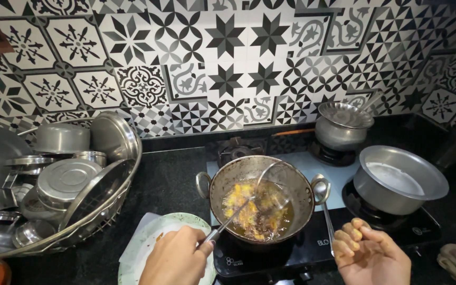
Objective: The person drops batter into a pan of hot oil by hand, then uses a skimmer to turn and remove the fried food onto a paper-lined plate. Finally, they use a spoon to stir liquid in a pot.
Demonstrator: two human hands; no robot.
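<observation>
My left hand (178, 258) grips the handle of a round wire skimmer (270, 184), its mesh dipped into the two-handled steel frying pan (262, 198) of oil and yellow fritters (244, 208) on the black stove (302, 248). My right hand (370, 256), batter-smeared, curls loosely, holding nothing, beside the pan.

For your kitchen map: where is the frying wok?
Head view, centre: the frying wok sits on the stove's front burner, between the plate and the aluminium pot.
</observation>
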